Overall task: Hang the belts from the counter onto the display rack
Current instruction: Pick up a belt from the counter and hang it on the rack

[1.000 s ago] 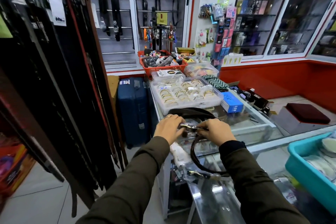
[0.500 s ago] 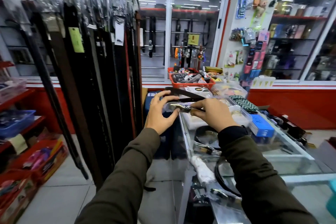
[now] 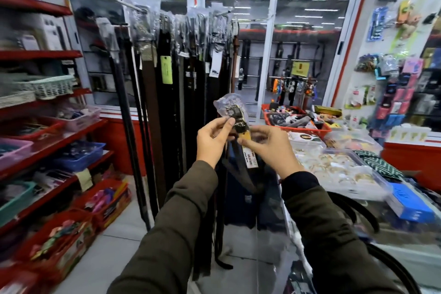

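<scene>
Shop interior: red shelving along your left, glass cabinets behind, glass worktop (image 3: 405, 255) along your right side. Your left hand (image 3: 213, 142) and right hand (image 3: 267, 150) are raised together at chest height, off the worktop's left edge. Both are pinched closed on the buckle end of a dark leather belt with a plastic-wrapped metal buckle (image 3: 235, 113). Left fingers grip just below the wrap, right thumb and forefinger hold the strap at its yellow paper tag (image 3: 247, 141).

Belt's long axis runs near vertical, buckle uppermost, strap trailing down between your forearms.

Display rack of hanging dark belts (image 3: 181, 74) stands ahead and slightly left, its metal hook arms (image 3: 219, 15) well above the buckle. Left hand is nearer the rack. My read: the move is up and forward-left.

In the way: the hooks look crowded with wrapped buckles, so a free gap is hard to pick out. More black belts (image 3: 358, 212) lie on the worktop near your right elbow.
</scene>
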Action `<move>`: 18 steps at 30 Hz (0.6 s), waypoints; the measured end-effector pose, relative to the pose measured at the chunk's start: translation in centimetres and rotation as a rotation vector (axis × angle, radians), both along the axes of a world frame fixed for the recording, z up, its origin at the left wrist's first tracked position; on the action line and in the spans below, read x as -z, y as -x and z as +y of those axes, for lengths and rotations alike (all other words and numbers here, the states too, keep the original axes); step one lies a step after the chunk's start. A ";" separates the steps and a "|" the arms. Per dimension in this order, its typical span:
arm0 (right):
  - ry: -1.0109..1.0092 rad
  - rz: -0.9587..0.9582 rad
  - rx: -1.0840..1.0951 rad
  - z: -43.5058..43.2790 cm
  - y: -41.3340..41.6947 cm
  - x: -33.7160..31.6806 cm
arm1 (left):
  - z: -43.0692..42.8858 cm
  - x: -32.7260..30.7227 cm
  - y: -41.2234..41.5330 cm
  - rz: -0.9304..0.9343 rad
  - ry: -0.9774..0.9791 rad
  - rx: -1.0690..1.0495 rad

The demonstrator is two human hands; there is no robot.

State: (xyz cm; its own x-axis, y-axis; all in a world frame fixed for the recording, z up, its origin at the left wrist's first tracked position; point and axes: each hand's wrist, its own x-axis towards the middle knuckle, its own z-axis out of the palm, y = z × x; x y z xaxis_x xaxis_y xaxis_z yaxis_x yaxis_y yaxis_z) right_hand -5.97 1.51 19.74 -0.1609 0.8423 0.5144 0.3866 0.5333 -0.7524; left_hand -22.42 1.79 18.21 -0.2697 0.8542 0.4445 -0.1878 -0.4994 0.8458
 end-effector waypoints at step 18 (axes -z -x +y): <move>0.085 0.542 -0.431 2.1 13.8 -6.0 | -2.6 -7.7 12.7 0.027 -0.081 -0.063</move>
